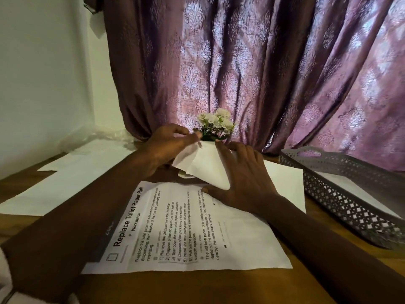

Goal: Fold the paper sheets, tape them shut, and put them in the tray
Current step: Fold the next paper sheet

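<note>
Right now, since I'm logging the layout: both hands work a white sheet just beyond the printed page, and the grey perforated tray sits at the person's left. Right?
Not quite: the head view shows the grey perforated tray at the person's right, not left. The rest holds: left hand and right hand work the white sheet just beyond the printed page.

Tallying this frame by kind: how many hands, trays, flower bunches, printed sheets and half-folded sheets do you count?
Hands: 2 (left hand, right hand)
Tray: 1
Flower bunch: 1
Printed sheet: 1
Half-folded sheet: 1
Total: 6
</note>
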Demonstrator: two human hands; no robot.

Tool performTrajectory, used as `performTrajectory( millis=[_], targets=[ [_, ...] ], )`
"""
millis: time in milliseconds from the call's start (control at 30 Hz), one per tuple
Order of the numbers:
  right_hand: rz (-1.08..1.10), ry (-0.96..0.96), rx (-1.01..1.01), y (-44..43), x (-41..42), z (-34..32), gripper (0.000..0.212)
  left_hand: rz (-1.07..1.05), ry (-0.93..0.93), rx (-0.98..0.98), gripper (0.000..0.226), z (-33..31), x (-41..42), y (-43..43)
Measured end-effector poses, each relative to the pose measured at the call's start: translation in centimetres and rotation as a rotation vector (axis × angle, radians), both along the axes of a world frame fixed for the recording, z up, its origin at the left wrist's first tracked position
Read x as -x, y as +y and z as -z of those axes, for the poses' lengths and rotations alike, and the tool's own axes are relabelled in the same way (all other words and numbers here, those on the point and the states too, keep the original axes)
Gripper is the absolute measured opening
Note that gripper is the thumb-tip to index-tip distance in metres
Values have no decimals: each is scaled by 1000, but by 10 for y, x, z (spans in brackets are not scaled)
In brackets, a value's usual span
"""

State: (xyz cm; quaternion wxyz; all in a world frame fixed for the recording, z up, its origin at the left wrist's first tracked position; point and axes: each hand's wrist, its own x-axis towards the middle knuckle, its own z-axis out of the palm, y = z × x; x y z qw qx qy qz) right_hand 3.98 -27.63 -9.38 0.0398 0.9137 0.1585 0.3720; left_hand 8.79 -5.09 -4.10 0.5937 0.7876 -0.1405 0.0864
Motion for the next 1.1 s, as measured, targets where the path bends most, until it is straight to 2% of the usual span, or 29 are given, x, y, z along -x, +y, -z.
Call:
performTrajectory(
  millis=[67,233,367,500,600,667,767,833,1000,1100],
  targets=[
    [7,2,-9,-1,-1,0,114,-36,-9,-45,53,1,4,2],
    [-4,-26,27,5,3,-1,113,69,101,167,79,5,14,-13],
    [-31,-32,31,11,4,-1,114,92,120,175,66,17,16,-34],
    [-42,-40,33,11,4,0,111,132,157,191,66,24,17,-44],
    [-23,-52,28,9,3,1,111,67,-1,29,74,20,20,-41],
    [-11,-46,19,8,3,0,111,2,-57,48,78,20,18,-38],
    [2,-29,12,8,3,0,111,12,24,198,75,22,19,-38],
    [-9,-37,13,9,3,0,109,59,66,219,74,24,18,-41],
    [-33,-53,12,10,4,0,106,170,162,198,67,24,19,-47],
    [-43,-45,-10,8,3,2,107,135,82,132,62,20,23,-43]
  ],
)
